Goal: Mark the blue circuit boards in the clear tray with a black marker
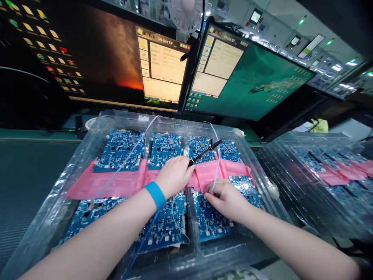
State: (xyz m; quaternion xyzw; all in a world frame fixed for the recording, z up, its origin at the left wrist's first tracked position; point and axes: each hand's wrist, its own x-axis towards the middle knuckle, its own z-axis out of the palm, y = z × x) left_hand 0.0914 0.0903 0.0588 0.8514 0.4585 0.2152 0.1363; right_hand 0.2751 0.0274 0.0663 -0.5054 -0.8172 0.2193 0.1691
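My left hand (174, 175), with a blue band at the wrist, lies over the middle of a clear plastic tray (190, 233). It is closed round the lower end of a slim black pen-like tool (205, 152) that points up to the right; its fingertips are hidden. To the right, my right hand (226, 197) pinches a pale thin cable (216, 177) beside a pink sheet (109, 183). The sheet runs across the tray between two rows of blue circuit boards (122, 149). Just beneath my right fingers is another circuit board (211, 225).
Two monitors, a left one (113, 54) and a right one (250, 77), stand behind the tray. A second plastic tray (291, 194) with boards and pink sheet is at the right. A small fan (186, 13) sits above the screens. A ribbed dark mat (29, 186) lies left.
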